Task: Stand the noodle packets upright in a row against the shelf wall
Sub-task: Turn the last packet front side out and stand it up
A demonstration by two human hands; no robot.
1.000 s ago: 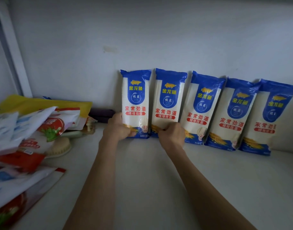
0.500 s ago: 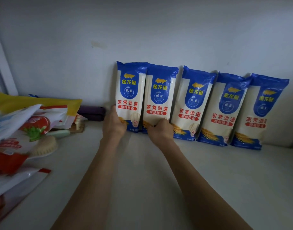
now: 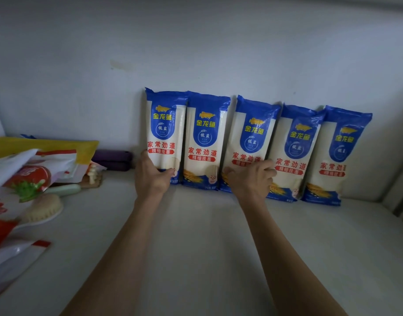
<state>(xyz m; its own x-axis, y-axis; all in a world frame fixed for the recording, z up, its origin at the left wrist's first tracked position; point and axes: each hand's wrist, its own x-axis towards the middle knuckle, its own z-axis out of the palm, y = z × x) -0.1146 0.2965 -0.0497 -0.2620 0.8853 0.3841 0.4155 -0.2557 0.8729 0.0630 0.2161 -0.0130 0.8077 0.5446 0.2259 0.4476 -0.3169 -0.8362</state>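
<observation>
Five blue-and-white plastic noodle packets (image 3: 253, 147) stand upright in a row against the white shelf wall (image 3: 196, 53), the left hand (image 3: 152, 176) clasping the leftmost packet's base, the right hand (image 3: 250, 181) loosely curled on the middle one.

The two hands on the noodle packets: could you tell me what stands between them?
In the head view, the second noodle packet stands untouched between left hand and right hand.
</observation>
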